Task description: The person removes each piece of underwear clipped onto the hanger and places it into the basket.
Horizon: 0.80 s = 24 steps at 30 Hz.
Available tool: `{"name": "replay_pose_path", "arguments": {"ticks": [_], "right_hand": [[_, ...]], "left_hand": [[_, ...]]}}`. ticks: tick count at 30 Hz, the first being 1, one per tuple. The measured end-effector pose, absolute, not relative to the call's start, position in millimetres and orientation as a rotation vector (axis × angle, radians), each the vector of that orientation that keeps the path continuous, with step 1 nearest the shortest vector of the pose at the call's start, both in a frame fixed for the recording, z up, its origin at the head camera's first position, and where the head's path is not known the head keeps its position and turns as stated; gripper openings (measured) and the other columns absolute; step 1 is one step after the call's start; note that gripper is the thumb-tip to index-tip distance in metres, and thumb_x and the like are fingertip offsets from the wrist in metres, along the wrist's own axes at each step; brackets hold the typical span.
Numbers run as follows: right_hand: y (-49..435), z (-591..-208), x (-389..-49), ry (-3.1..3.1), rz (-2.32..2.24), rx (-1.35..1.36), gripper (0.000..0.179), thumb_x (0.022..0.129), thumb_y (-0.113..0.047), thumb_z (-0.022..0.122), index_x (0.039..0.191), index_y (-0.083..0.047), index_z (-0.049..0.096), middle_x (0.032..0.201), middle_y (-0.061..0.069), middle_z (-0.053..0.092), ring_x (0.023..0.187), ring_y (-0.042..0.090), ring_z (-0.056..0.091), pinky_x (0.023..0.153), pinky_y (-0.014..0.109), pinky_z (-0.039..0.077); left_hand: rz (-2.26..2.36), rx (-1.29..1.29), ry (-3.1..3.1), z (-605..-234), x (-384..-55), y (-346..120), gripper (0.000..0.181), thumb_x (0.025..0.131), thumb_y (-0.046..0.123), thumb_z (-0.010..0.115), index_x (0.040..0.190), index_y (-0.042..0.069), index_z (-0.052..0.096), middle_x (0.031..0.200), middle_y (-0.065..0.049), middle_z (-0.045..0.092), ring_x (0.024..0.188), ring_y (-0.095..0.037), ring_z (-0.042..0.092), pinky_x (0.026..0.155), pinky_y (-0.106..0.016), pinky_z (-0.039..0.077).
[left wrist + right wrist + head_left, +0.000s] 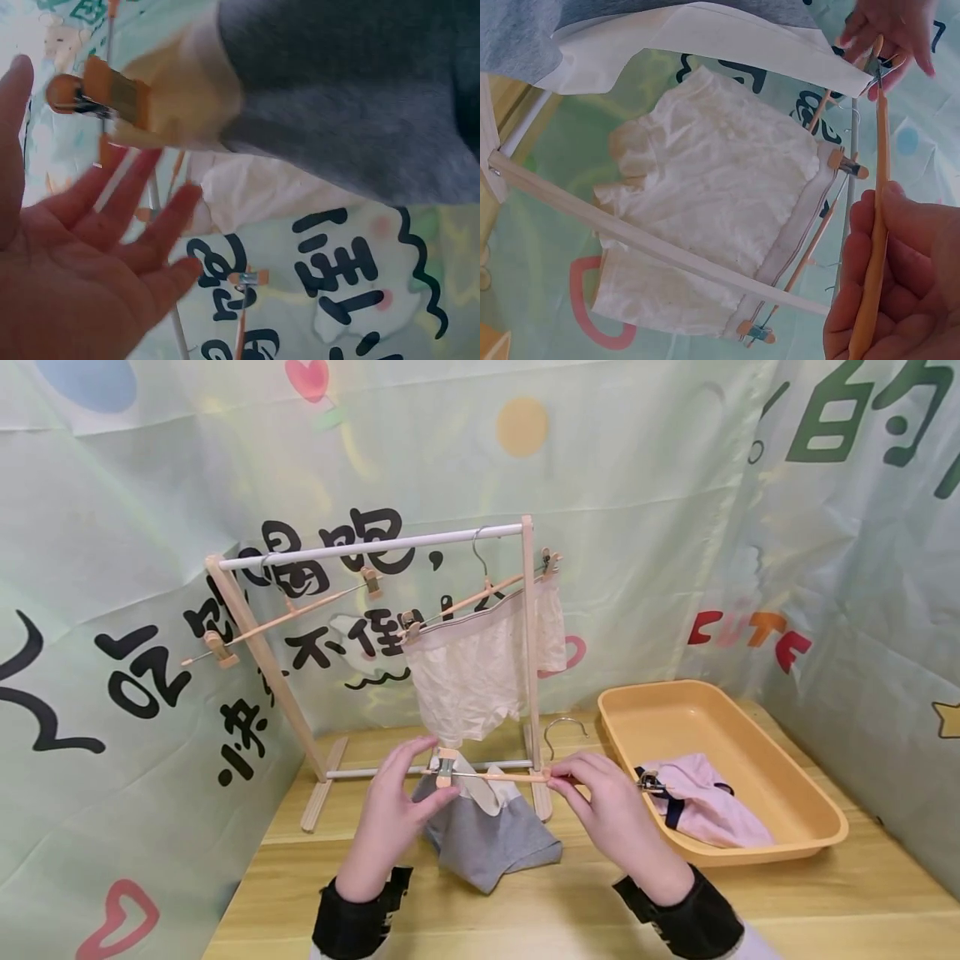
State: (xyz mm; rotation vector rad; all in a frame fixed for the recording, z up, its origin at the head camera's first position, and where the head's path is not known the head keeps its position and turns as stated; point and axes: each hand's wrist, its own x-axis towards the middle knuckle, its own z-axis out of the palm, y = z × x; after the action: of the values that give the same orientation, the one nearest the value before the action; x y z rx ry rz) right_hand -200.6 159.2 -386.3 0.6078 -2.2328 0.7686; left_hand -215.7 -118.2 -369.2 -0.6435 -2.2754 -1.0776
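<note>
My right hand [607,797] grips the wooden bar of a clip hanger [877,247], its fingers curled round it. The hanger's metal hook [566,723] points up. Grey underpants [491,839] with a pale waistband hang from the hanger's left clip [446,768]. Around that clip my left hand [397,810] is held with thumb and fingers apart. In the left wrist view its fingers [161,225] are spread, with the clip [112,94] just beyond them. The hanger's right clip [651,782] sticks out past my right hand and has no garment in it.
Behind my hands stands a wooden rack [531,693] with a white top rail. White underpants [480,660] hang there from one clip hanger; a second hanger [292,613] beside it is bare. At right, an orange tub [817,818] contains a pink garment [712,802] with dark trim.
</note>
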Motion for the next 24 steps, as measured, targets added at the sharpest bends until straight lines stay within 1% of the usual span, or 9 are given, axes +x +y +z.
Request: {"name": "replay_pose_path", "arguments": {"ticks": [2,7,10,14,18,21,24], "right_hand": [[161,-385,-200,-2.229,0.790,0.613,0.011,0.084,-0.018,0.071,0.095,-0.019,0.069,0.093,-0.008,0.066,0.088,0.008,0.057,0.069,0.035,0.054],[164,-382,-199,-2.210,0.829,0.622,0.011,0.083,-0.015,0.071,0.093,-0.018,0.069,0.093,-0.006,0.066,0.087,0.008,0.057,0.068,0.035,0.054],[166,-380,-200,-2.225,0.847,0.622,0.009,0.085,-0.017,0.070,0.094,-0.018,0.069,0.094,-0.006,0.066,0.088,0.008,0.057,0.069,0.035,0.053],[170,-378,-200,-2.268,0.876,0.595,0.008,0.086,-0.019,0.068,0.094,-0.020,0.068,0.094,-0.007,0.066,0.087,0.007,0.057,0.070,0.036,0.053],[173,-377,-200,-2.293,0.894,0.590,0.007,0.087,-0.020,0.067,0.094,-0.021,0.067,0.094,-0.007,0.066,0.087,0.006,0.056,0.070,0.036,0.052],[173,-378,-200,-2.296,0.894,0.607,0.007,0.088,-0.021,0.067,0.094,-0.022,0.067,0.094,-0.008,0.065,0.087,0.005,0.055,0.070,0.035,0.053],[172,-379,-201,-2.280,0.883,0.626,0.006,0.087,-0.020,0.068,0.093,-0.022,0.067,0.094,-0.008,0.065,0.087,0.004,0.055,0.068,0.034,0.053]], "left_hand": [[-1.102,-0.713,-2.276,-369,-218,-121,0.062,0.071,0.030,0.081,0.127,0.015,0.058,0.130,-0.009,0.059,0.125,-0.024,0.044,0.104,-0.054,0.039],[-1.095,-0.852,-2.202,-368,-221,-123,0.044,0.072,0.030,0.078,0.113,0.018,0.067,0.123,-0.005,0.063,0.126,-0.025,0.043,0.106,-0.048,0.039],[-1.037,-0.921,-2.160,-368,-221,-123,0.044,0.070,0.027,0.080,0.111,0.016,0.067,0.122,-0.005,0.064,0.126,-0.025,0.043,0.106,-0.046,0.038],[-0.918,-1.012,-2.087,-368,-221,-122,0.051,0.066,0.016,0.083,0.114,0.012,0.066,0.122,-0.009,0.064,0.124,-0.028,0.046,0.107,-0.042,0.038],[-0.860,-1.025,-2.025,-369,-221,-120,0.047,0.068,0.006,0.081,0.112,0.012,0.067,0.119,-0.009,0.065,0.119,-0.030,0.050,0.106,-0.036,0.040],[-0.861,-1.000,-2.017,-369,-220,-120,0.041,0.070,0.007,0.080,0.108,0.012,0.068,0.115,-0.007,0.067,0.117,-0.029,0.052,0.103,-0.036,0.042],[-0.870,-0.966,-2.042,-369,-219,-120,0.037,0.072,0.012,0.079,0.107,0.013,0.068,0.111,-0.006,0.067,0.116,-0.025,0.052,0.100,-0.039,0.045]]}}
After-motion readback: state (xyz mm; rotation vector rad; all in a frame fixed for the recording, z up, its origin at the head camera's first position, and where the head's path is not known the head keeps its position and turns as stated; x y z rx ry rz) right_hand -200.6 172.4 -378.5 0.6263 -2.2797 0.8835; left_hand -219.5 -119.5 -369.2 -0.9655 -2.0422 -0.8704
